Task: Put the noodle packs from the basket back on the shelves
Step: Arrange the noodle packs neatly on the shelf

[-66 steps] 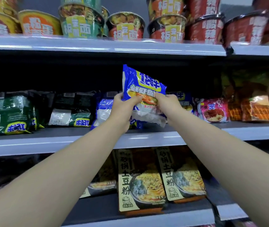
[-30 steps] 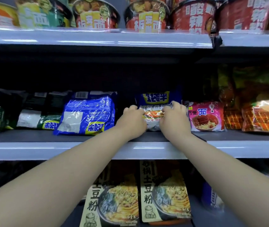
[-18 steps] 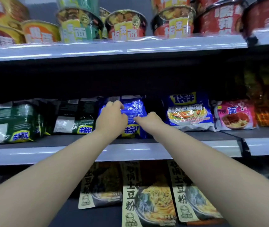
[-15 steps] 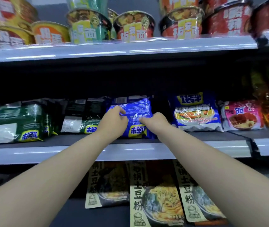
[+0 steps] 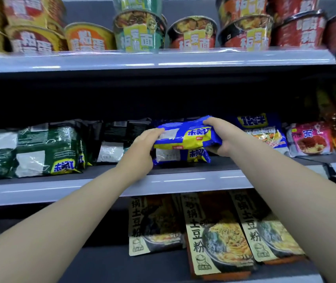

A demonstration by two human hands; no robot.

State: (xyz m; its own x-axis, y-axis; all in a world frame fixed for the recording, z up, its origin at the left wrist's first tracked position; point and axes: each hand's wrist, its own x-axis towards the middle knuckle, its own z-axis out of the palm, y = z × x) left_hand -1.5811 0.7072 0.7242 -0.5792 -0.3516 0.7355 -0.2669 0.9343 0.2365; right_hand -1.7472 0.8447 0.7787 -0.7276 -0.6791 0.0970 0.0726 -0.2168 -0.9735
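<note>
A blue and yellow noodle pack (image 5: 187, 134) is lifted a little above the middle shelf (image 5: 183, 180). My left hand (image 5: 144, 146) grips its left end and my right hand (image 5: 220, 135) grips its right end. A second blue pack of the same kind (image 5: 180, 156) lies on the shelf right under it. To the right lies the blue pack with a noodle picture (image 5: 263, 131). The basket is out of view.
Green and black noodle packs (image 5: 46, 148) fill the middle shelf to the left, a pink pack (image 5: 308, 138) and orange packs to the right. Cup noodles (image 5: 140, 31) line the top shelf. Tall yellow-labelled packs (image 5: 214, 233) lie on the lower shelf.
Both hands left the blue picture pack on the shelf and moved left to the blue and yellow packs. They now hold the top one raised off the one below.
</note>
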